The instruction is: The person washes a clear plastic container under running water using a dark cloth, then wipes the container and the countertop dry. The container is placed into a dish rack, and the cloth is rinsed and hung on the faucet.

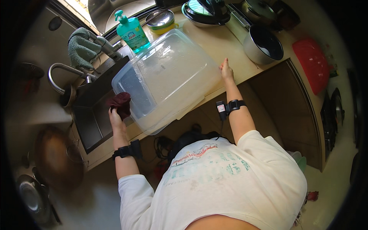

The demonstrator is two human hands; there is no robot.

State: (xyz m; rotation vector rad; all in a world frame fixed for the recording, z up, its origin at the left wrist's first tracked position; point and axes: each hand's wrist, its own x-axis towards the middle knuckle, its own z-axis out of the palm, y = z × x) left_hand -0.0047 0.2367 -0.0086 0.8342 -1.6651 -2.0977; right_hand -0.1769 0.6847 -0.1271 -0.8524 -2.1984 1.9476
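A large translucent plastic storage box [178, 72], wet with droplets, spans the counter edge and part of the sink. My left hand [115, 119] grips a bunched maroon cloth [121, 104] beside the box's left end, over the sink. At the opposite end, my right hand [227, 72] holds the box's side with the thumb pointing up; its other fingers are partly hidden. Both forearms carry black straps with small devices.
The steel sink [86, 126] has a curved faucet [57, 69] and a draped grey-green cloth [82, 47]. Behind the box stand a green pump bottle [132, 33] and stacked bowls [161, 21]. A pot [263, 46] and a red basin [312, 64] are at right.
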